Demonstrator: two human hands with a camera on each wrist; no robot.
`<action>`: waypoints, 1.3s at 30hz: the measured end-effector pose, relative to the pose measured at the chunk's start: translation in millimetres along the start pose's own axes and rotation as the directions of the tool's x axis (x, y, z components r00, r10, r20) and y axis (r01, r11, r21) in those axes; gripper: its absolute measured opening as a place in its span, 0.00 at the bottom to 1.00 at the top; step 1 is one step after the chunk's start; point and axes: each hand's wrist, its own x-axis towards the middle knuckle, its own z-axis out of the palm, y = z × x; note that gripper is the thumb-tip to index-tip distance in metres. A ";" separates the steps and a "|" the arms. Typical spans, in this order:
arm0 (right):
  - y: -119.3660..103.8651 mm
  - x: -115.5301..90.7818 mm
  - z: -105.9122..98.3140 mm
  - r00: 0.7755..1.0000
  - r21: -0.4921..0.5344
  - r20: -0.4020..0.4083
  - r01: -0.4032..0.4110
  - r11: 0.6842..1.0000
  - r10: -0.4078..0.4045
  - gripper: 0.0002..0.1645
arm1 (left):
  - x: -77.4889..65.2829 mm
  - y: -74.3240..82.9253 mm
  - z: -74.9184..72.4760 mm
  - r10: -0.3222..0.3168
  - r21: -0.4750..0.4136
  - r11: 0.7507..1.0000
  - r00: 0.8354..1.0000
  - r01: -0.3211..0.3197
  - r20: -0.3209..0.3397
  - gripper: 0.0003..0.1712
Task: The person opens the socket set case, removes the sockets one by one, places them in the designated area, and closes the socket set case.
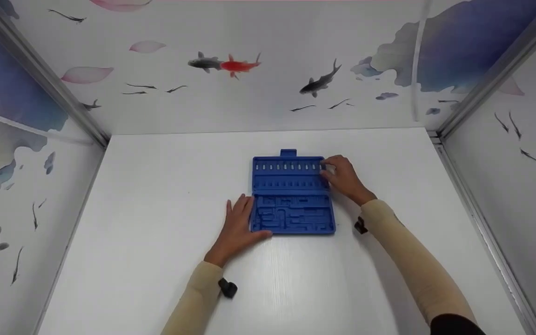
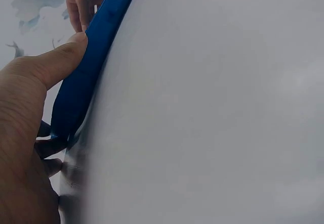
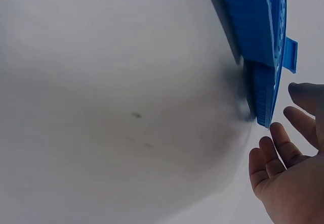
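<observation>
The open blue plastic tool case (image 1: 291,191) lies on the white table (image 1: 156,223), a row of small pale pieces (image 1: 285,166) in its far half. At the case's near-left corner the left hand (image 1: 237,228) rests, thumb and fingers spread wide; by its far-right edge the right hand (image 1: 345,179) has slightly parted fingers, contact unclear.

Head view looks down; nearer wrist views share the blue case (image 1: 292,191).

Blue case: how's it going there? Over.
Left hand at near left corner of blue case; right hand near its far right corner. Case lying open, small pale pieces lined along its far half. No obstruction seen.
</observation>
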 end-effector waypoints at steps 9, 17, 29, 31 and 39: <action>5.1 23.5 -4.6 1.000 0.016 0.013 -0.025 1.000 0.024 0.16 | 0.1 -0.6 -0.7 -0.017 -0.007 1.000 1.000 0.017 0.003 0.70; 9.0 33.7 -8.7 0.995 -0.093 0.092 -0.035 0.995 0.044 0.15 | -1.2 0.0 -1.4 -0.002 -0.001 1.000 1.000 0.002 0.005 0.71; -22.3 46.7 -7.0 0.972 -0.458 0.217 0.024 0.888 0.086 0.14 | -1.5 0.0 -2.4 0.018 0.010 1.000 1.000 -0.018 -0.003 0.70; -24.0 48.5 -6.3 0.967 -0.476 0.226 0.007 0.879 0.115 0.14 | -1.3 0.2 -2.4 0.021 0.015 1.000 1.000 -0.021 -0.002 0.70; -17.2 51.1 -10.4 0.958 -0.339 0.237 -0.071 0.938 0.159 0.15 | -0.1 -2.2 -1.7 0.032 0.018 0.999 0.999 -0.032 -0.011 0.70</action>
